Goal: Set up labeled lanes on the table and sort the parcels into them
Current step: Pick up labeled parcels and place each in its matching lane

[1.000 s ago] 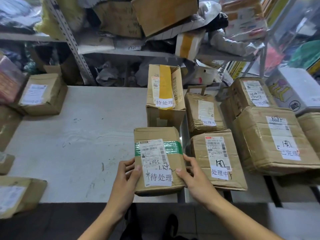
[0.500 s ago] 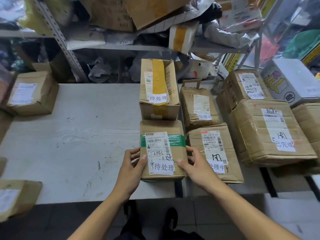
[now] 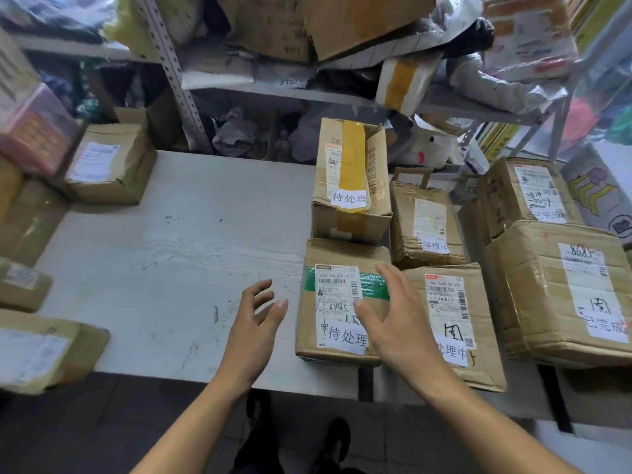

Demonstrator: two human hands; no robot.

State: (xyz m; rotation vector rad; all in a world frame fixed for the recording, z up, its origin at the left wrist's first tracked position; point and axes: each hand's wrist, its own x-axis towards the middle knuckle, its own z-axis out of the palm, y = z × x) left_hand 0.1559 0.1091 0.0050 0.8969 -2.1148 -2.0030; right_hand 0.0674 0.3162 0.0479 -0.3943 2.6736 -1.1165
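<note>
Both hands are off the box here: the left hand (image 3: 254, 323) hovers over the bare white table (image 3: 164, 268) with fingers spread, gripping nothing, while the right hand (image 3: 393, 316) floats, fingers splayed, above the green-taped parcel (image 3: 328, 323). That parcel sits flat near the table's front edge, its white handwritten label facing up, directly in front of the yellow-taped parcel (image 3: 352, 179) carrying the same label. Just to its right lies a brown parcel (image 3: 451, 316) with a different label, and further right a large taped box (image 3: 561, 292).
</note>
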